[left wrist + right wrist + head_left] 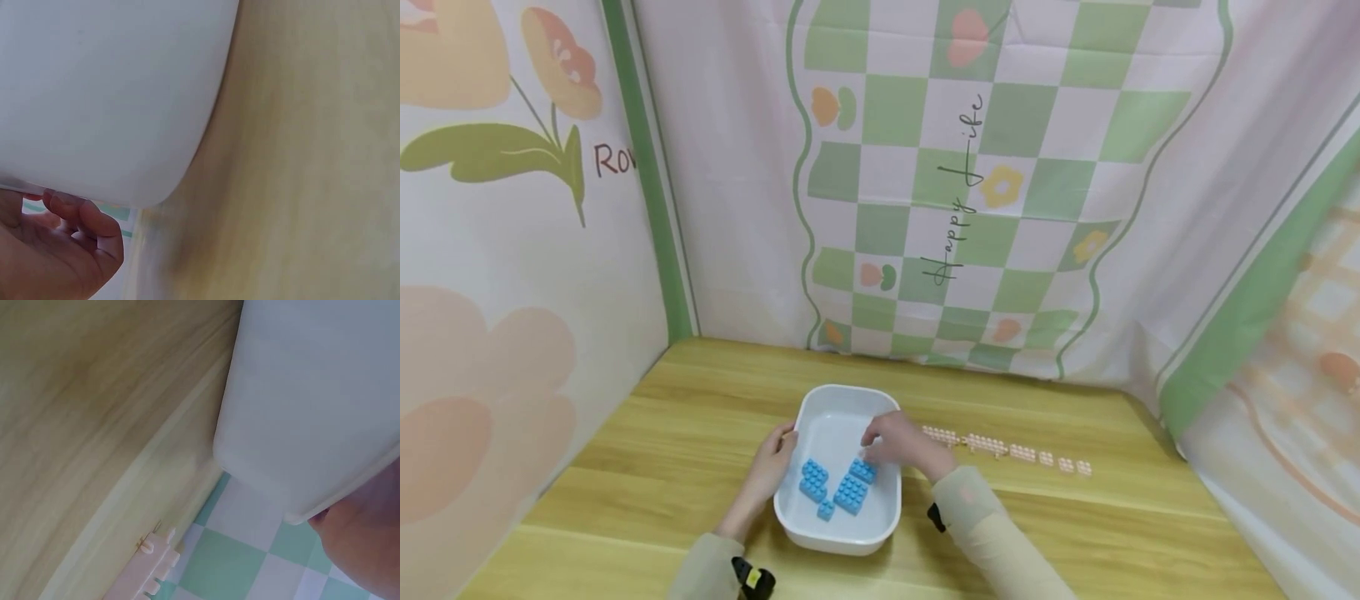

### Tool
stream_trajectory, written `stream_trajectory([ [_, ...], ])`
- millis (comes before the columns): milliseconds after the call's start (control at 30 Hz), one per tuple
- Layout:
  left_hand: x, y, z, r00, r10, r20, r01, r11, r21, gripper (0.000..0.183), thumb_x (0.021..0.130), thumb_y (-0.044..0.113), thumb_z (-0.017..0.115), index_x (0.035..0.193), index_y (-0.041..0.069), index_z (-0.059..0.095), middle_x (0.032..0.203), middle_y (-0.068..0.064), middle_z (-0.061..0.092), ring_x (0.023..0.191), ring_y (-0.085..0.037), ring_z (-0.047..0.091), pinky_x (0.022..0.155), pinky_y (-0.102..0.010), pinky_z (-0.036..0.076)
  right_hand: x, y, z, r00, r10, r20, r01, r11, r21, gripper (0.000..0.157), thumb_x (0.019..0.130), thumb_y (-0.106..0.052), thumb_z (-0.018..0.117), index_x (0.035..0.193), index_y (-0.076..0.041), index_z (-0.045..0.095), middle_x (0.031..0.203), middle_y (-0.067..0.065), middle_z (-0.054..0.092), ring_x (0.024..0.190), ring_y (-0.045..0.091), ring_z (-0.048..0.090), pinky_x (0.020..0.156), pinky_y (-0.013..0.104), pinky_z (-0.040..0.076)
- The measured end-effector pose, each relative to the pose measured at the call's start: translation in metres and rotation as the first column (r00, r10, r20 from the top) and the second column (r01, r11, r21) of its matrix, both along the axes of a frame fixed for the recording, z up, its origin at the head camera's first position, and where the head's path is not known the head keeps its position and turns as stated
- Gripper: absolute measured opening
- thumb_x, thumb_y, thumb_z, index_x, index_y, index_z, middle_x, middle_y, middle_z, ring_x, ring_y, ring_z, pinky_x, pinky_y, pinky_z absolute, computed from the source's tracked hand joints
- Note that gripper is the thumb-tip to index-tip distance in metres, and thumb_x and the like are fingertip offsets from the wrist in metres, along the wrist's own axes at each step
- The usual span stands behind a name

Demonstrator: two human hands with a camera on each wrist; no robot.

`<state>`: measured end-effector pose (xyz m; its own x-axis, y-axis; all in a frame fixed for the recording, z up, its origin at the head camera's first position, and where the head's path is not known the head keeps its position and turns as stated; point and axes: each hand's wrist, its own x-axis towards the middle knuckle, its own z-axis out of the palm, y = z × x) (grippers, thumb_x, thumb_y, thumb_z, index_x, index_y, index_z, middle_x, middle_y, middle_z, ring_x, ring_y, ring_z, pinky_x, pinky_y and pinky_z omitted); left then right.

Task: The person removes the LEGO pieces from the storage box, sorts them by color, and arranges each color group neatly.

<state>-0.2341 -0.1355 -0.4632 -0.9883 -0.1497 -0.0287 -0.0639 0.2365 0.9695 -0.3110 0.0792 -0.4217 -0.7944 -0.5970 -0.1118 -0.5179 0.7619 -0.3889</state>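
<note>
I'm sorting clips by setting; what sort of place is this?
Probably a small booth set up for tabletop work: a checkered hanging behind, a flower-printed panel at left, and a wood-grain table bearing a white tub.

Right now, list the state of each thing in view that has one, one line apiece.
White round-cornered rectangular tub: lidless, opening upward.
Blue studded toy bricks: lying inside the tub, studs showing.
Pale pink studded toy bricks: lined up right of the tub.
Left hand: grips the tub's rim.
Right hand: over the right rim, fingers inside; grip unclear.
Green-and-white checked fabric curtain: hanging.
</note>
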Motion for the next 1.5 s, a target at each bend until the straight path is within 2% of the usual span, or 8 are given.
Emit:
stream_trajectory([
  [533,0.001,0.001,0.000,1.000,0.000,0.005,0.000,1.000,0.002,0.044,0.101,0.026,0.039,0.137,0.001,0.043,0.113,-0.021,0.060,0.095,-0.025,0.060,0.081,-0.038,0.052,0.003,-0.005,-0.006,0.996,-0.064,-0.062,0.069,0.995,0.066,0.013,0.076,-0.020,0.075,0.086,-0.012,0.073,0.084,-0.002,0.067,0.091,0.020,0.053,0.089,0.039,0.044],
  [700,0.000,0.002,-0.003,1.000,-0.002,0.007,0.002,1.000,-0.005,0.044,0.101,0.026,0.039,0.137,0.000,0.043,0.112,-0.021,0.060,0.093,-0.023,0.060,0.079,-0.038,0.052,0.002,-0.003,-0.012,0.994,-0.083,-0.076,0.089,0.993,0.078,0.009,0.076,-0.022,0.076,0.076,-0.015,0.071,0.073,-0.006,0.061,0.088,0.018,0.048,0.085,0.037,0.043],
  [900,-0.001,0.001,-0.005,1.000,0.005,0.008,-0.005,1.000,0.000,0.045,0.100,0.027,0.039,0.137,0.001,0.042,0.106,-0.019,0.061,0.088,-0.021,0.060,0.075,-0.035,0.053,0.003,-0.004,-0.014,0.992,-0.096,-0.083,0.102,0.993,0.066,0.014,0.078,-0.024,0.075,0.069,-0.018,0.066,0.068,-0.007,0.057,0.090,0.019,0.048,0.082,0.036,0.044],
  [1100,-0.001,0.002,-0.003,1.000,0.020,0.000,-0.020,1.000,-0.006,0.044,0.100,0.026,0.039,0.136,0.001,0.044,0.108,-0.021,0.060,0.089,-0.023,0.060,0.075,-0.035,0.052,0.004,-0.004,-0.012,0.989,-0.041,-0.142,0.046,0.999,0.026,0.011,0.080,-0.023,0.071,0.077,-0.016,0.063,0.071,-0.006,0.058,0.087,0.018,0.050,0.091,0.039,0.039],
  [1300,-0.002,0.002,-0.003,1.000,0.019,-0.007,-0.019,1.000,-0.011,0.044,0.100,0.026,0.039,0.137,0.001,0.043,0.110,-0.022,0.059,0.092,-0.025,0.059,0.078,-0.036,0.052,0.005,-0.003,-0.012,0.994,-0.067,-0.091,0.064,0.997,-0.037,0.012,0.080,-0.022,0.070,0.088,-0.014,0.064,0.079,-0.004,0.062,0.094,0.021,0.052,0.096,0.042,0.038],
  [1433,-0.003,0.001,-0.006,1.000,0.018,0.001,-0.018,0.999,-0.028,0.045,0.101,0.027,0.038,0.137,0.001,0.043,0.113,-0.022,0.058,0.096,-0.026,0.058,0.083,-0.038,0.050,0.006,-0.002,-0.013,0.995,-0.053,-0.085,0.047,0.996,-0.070,0.014,0.084,-0.024,0.067,0.093,-0.014,0.065,0.084,-0.004,0.064,0.090,0.018,0.055,0.102,0.043,0.032],
  [1500,-0.004,0.001,-0.007,1.000,0.017,0.003,-0.016,0.999,-0.036,0.045,0.101,0.027,0.038,0.137,0.000,0.043,0.114,-0.022,0.058,0.097,-0.026,0.058,0.084,-0.039,0.049,0.006,-0.001,-0.014,0.995,-0.045,-0.090,0.037,0.995,-0.090,0.016,0.086,-0.026,0.066,0.096,-0.014,0.066,0.085,-0.005,0.064,0.087,0.014,0.054,0.099,0.042,0.034],
])
